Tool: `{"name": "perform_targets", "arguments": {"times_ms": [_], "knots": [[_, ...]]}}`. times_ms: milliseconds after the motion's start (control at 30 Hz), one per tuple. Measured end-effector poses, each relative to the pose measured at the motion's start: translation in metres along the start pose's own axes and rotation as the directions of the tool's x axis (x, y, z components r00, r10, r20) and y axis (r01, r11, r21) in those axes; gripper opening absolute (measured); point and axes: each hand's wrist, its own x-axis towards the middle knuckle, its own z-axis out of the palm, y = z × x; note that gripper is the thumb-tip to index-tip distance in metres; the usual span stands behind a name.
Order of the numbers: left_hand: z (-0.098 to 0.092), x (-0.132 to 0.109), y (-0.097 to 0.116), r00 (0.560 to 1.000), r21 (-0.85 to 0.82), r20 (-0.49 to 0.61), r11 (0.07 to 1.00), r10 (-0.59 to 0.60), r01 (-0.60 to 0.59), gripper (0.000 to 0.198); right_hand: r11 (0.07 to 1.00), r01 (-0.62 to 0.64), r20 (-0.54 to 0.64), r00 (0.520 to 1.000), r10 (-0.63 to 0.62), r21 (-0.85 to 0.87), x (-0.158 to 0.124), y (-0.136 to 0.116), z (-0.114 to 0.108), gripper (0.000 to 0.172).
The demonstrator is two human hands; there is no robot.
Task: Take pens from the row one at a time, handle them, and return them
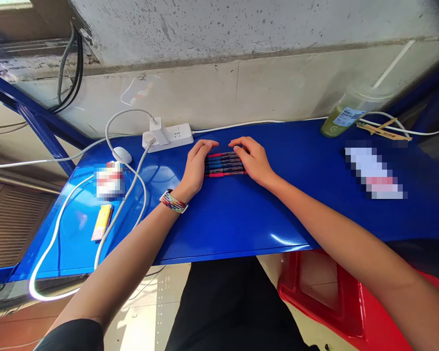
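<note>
Your left hand [195, 169] and right hand [255, 161] curve inward, loosely cupped rather than clenched, at opposite ends of the flat row of slim red, blue and dark pens [224, 165], a placement that would keep the row together; hidden fingertips make exact contact hard to judge. Nearer you and rightward from the white plastic power strip [181, 135], the glossy blue tabletop [219, 219] bears their weight.

There are two hands [195, 170] [256, 161], one cup [346, 114], one power strip [179, 135], and pens [225, 164] too crowded to count.
</note>
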Motion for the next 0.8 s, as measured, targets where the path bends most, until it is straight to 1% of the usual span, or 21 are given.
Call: {"name": "perform_targets", "arguments": {"times_ms": [133, 233, 300, 367, 433, 533, 600, 667, 733, 800], "knots": [[0.000, 0.000, -0.001, 1.000, -0.006, -0.006, 1.000, -0.004, 0.004, 0.024, 0.999, 0.007, 0.018, 1.000, -0.007, -0.034, 0.001, -0.001, 0.000, 0.021], [-0.001, 0.001, -0.003, 1.000, 0.014, -0.018, 1.000, -0.005, 0.005, 0.024, 0.996, 0.021, 0.008, 1.000, -0.020, -0.090, 0.000, -0.002, 0.000, 0.018], [-0.001, 0.002, -0.005, 1.000, 0.048, -0.026, 0.999, 0.009, -0.008, 0.025, 0.990, 0.063, 0.002, 0.998, -0.063, -0.126, -0.001, -0.004, -0.001, 0.017], [-0.002, 0.003, -0.006, 0.999, 0.073, -0.037, 0.997, 0.033, -0.030, 0.027, 0.981, 0.138, 0.023, 0.990, -0.136, -0.136, -0.004, -0.007, -0.002, 0.016], [-0.004, 0.003, -0.006, 0.998, 0.089, -0.043, 0.995, 0.050, -0.046, 0.030, 0.963, 0.240, 0.085, 0.969, -0.231, -0.120, -0.007, -0.012, -0.004, 0.020], [-0.006, 0.002, -0.003, 0.997, 0.136, -0.037, 0.989, 0.068, -0.062, 0.034, 0.921, 0.378, 0.201, 0.913, -0.354, -0.093, -0.012, -0.020, -0.005, 0.025], [-0.008, 0.001, 0.000, 0.995, 0.180, -0.034, 0.980, 0.091, -0.083, 0.035, 0.902, 0.421, 0.240, 0.889, -0.390, -0.094, -0.015, -0.023, -0.004, 0.025], [-0.009, 0.000, 0.002, 0.993, 0.207, -0.037, 0.973, 0.109, -0.099, 0.035, 0.892, 0.439, 0.260, 0.878, -0.401, -0.107, -0.018, -0.025, -0.003, 0.027], [-0.009, 0.000, 0.003, 0.992, 0.209, -0.046, 0.972, 0.116, -0.104, 0.033, 0.879, 0.462, 0.283, 0.864, -0.416, -0.117, -0.019, -0.025, -0.003, 0.028], [-0.009, 0.000, 0.002, 0.991, 0.200, -0.052, 0.973, 0.125, -0.112, 0.030, 0.859, 0.500, 0.308, 0.839, -0.449, -0.111, -0.020, -0.025, -0.003, 0.027]]}}
